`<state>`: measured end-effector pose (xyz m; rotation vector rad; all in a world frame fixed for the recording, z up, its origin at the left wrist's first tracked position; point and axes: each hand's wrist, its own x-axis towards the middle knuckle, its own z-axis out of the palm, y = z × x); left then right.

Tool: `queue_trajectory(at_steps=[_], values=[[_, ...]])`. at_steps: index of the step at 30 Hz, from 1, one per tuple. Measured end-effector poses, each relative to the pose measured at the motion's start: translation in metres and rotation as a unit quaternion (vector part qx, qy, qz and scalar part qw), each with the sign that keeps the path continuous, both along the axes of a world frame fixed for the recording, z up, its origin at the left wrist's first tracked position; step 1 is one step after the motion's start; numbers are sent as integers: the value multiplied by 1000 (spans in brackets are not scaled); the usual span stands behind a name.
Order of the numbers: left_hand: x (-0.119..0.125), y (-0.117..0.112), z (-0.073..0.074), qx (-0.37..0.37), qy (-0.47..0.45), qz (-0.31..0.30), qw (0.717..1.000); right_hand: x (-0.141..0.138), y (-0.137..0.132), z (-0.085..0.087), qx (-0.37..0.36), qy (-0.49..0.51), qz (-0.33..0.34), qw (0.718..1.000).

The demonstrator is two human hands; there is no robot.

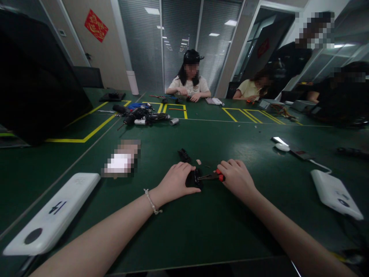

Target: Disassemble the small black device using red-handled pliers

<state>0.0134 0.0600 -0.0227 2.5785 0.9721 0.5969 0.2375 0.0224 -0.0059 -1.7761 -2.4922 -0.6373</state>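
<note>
My left hand [178, 179] is closed around a small black plastic part [197, 179] and steadies it on the green table [230, 223]. In my right hand [236, 177] are red-handled pliers [211, 176], gripped by the handles. Their jaws reach left and meet the black part; whether they are clamped on a piece of it is too small to tell. Just beyond my left hand lies another black part [184, 155], with a small pale scrap [198, 162] beside it.
White power banks lie at left [54, 211] and right [336, 194]. A blurred-out phone [122, 159] rests left of my hands. Farther back are a black electric screwdriver [129, 117] among tools and cables, and a white earbud case [282, 147]. Several people are across the table.
</note>
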Motion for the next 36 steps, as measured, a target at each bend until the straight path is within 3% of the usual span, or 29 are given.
queue_trajectory(at_steps=[36], values=[[0,0,1,1,2,2,1000,-4,2,-5,-15,37,3,999]])
